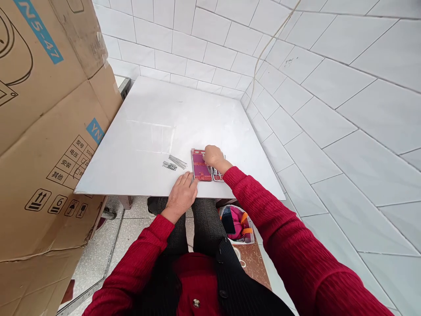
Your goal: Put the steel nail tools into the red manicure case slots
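A small red and purple manicure case (201, 166) lies unfolded on the white table near its front edge. Metal tools, among them a pair of small scissors (218, 177), show in its right half. My right hand (213, 156) is over the middle of the case with curled fingers; whatever they grip is hidden beneath the hand. My left hand (183, 191) lies on the table's front edge, fingers stretched out, its thumb by the case's lower left corner. Left of the case are a bundle of thin metal strips (178, 161) and a smaller patterned black-and-white piece (169, 165).
A tall cardboard box (62, 131) stands against the left side of the white table (154, 105). Tiled walls close off the back and right, with a cable (259, 57) in the corner. Below the table, a bag (237, 224) holds pink items and a dark phone-like object.
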### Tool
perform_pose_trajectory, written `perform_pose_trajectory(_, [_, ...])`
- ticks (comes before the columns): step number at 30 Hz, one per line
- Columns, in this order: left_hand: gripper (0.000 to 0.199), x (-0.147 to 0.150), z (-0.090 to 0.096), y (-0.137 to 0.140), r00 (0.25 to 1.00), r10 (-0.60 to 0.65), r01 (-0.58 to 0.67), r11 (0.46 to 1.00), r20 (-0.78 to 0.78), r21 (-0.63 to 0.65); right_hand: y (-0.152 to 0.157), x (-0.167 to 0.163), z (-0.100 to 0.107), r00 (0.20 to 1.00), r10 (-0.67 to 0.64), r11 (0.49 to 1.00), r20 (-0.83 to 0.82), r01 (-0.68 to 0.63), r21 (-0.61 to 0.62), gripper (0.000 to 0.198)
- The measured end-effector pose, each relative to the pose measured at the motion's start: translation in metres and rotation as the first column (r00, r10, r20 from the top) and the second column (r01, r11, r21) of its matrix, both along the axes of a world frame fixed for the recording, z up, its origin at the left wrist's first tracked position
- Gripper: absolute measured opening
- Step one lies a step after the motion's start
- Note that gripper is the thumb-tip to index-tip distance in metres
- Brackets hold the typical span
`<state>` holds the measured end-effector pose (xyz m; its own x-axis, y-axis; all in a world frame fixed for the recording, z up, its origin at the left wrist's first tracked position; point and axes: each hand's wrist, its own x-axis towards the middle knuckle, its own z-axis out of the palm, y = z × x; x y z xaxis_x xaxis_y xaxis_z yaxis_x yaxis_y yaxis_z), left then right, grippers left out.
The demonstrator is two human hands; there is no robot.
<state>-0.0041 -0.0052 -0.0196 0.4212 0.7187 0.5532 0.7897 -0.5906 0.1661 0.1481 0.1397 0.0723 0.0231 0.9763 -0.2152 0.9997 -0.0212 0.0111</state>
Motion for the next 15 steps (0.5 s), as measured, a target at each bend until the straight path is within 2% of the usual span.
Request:
perform_pose_trajectory(3, [0.031,0.0,-0.0005,-0.0002,1.0,-0.002,0.002,1.0,0.011,0.001,0.0024,0.0031,-0.0021,0.998,-0.022,0.998,-0.054,0.019,-0.066,0.009])
perform_pose_trajectory(7, [0.03,-0.0002,-0.0011,0.0,1.0,-0.002,0.002,1.0,0.006,0.016,0.0,0.0031,-0.0007,0.997,-0.025,0.999,-0.078,0.022,-0.037,0.01])
perform_pose_trajectory(10, [0.031,0.0,-0.0005,0.0,1.0,0.007,-0.007,1.0,0.0,0.014,-0.0002,0.0009,0.0019,0.995,-0.044,0.997,-0.09,0.038,-0.068,0.009])
perform_pose_trajectory(15, [0.032,0.0003,0.001,-0.0005,1.0,0.009,-0.009,1.0,-0.01,0.008,0.0037,0.0037,-0.0005,0.952,-0.164,0.978,-0.258,0.122,-0.171,0.015])
